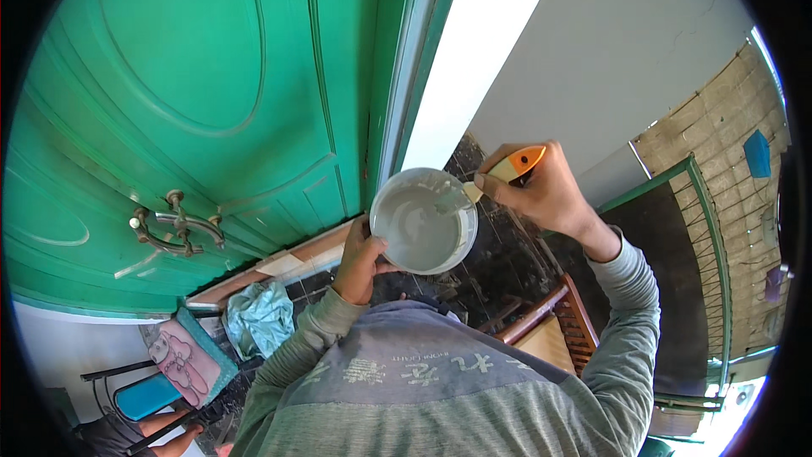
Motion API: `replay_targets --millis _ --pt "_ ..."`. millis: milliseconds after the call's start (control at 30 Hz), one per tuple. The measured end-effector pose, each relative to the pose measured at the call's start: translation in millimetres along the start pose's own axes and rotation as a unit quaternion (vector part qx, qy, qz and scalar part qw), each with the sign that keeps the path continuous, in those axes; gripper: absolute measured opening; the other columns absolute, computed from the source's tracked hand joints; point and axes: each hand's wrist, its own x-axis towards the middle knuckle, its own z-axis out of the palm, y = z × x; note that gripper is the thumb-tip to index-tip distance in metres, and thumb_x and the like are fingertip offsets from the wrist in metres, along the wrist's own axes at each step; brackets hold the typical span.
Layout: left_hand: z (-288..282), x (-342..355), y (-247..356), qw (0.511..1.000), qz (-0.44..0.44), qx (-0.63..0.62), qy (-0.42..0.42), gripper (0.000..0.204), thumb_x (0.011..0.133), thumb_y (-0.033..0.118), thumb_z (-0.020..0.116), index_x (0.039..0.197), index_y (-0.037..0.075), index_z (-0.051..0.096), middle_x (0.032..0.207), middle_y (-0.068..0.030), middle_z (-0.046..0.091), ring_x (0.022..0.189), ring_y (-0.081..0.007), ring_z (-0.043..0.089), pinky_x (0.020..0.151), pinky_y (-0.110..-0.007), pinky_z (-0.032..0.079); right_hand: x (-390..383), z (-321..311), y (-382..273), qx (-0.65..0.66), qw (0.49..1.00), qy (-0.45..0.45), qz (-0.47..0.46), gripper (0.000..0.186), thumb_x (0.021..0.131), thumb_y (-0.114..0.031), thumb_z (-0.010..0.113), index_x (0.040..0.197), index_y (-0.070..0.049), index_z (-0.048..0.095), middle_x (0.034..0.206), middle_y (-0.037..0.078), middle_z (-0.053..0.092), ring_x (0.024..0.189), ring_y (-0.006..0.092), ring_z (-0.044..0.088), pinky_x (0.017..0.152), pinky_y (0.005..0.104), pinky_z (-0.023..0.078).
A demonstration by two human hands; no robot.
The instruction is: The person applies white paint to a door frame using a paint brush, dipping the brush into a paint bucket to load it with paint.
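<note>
A round white bucket (412,264) with pale grey-white paint (414,224) in it is held up in front of my chest. My left hand (359,264) grips its left side, thumb near the rim. In my right hand (541,190) is a paintbrush (518,162) with an orange-tipped, pale handle, its fingers closed round it. The brush's head reaches over the right rim into the bucket, where wet paint smears the inner wall. Whether the bristles touch the paint below, I cannot tell.
Green panelled double doors (178,51) with curved metal handles (173,224) stand at left, beside a bright white door-frame strip (474,51) and a grey wall (609,51). A wooden slatted chair (575,322) is near my right elbow. Crumpled teal cloth (258,322) and a person's legs (161,440) are lower left.
</note>
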Motion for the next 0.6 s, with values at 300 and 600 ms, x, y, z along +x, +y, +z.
replay_targets --millis 300,600 --pt "5 9 -14 0.999 -0.012 -0.032 0.034 0.056 0.081 0.025 0.056 0.131 0.006 0.039 0.118 -0.0103 0.053 0.1 -0.0199 0.061 0.065 -0.035 0.06 -24 0 42 0.045 0.992 0.115 0.021 0.011 0.074 -0.007 0.073 0.078 0.001 0.067 0.069 0.009 0.067 0.063 0.0146 0.063 0.061 0.0292 0.051" --pt "-15 24 -30 0.999 -0.045 -0.015 0.019 0.059 0.083 0.028 0.052 0.131 0.0 0.033 0.114 -0.0167 0.056 0.1 -0.0294 0.062 0.082 -0.049 0.056 -33 1 49 0.05 0.99 0.133 0.003 0.013 0.075 -0.008 0.072 0.079 0.004 0.069 0.071 0.011 0.069 0.061 0.0144 0.064 0.062 0.0287 0.052"
